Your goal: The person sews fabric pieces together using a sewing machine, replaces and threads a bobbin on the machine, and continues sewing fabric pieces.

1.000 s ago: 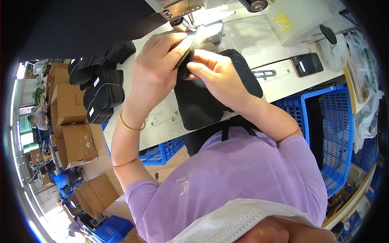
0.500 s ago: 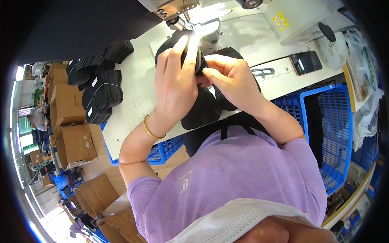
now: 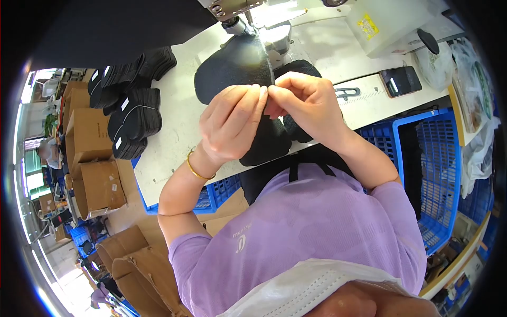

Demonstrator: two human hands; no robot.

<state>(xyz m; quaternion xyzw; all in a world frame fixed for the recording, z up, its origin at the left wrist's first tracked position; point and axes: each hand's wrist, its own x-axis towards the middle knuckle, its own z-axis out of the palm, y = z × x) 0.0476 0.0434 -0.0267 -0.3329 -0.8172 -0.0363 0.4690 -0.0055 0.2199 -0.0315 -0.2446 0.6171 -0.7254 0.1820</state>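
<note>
1. The fingers of the left hand (image 3: 232, 121) and right hand (image 3: 311, 105) are drawn together in a close pinch on the near end of a black piece's (image 3: 227, 68) edge, their tips almost meeting; the left thumb is hidden.
2. The piece lies on the desk (image 3: 179, 105), just in front of the hands, its far end beneath the lit head of the sewing machine (image 3: 235, 8).
3. Handling this edge well would seem to call for a light, even pinch from both sides, the border kept straight and flat, without tugging against the needle area. Fingertips are best kept this side of the bright spot; a crooked pull could pucker the border.
4. The piece has a broad, rounded outline and a matt, slightly grainy surface, apparently soft cloth or padding. A pale line of light runs down its right edge.
5. More dark material (image 3: 266, 145) lies below the hands; whether it joins the held piece cannot be told.
6. Farther left, black stacks (image 3: 138, 119) of thin, curved layers carry white labels, with a thin band around one.
7. At the right, a glossy phone (image 3: 400, 82) rests on the smooth, pale desktop, above a rigid blue lattice crate (image 3: 454, 174).
</note>
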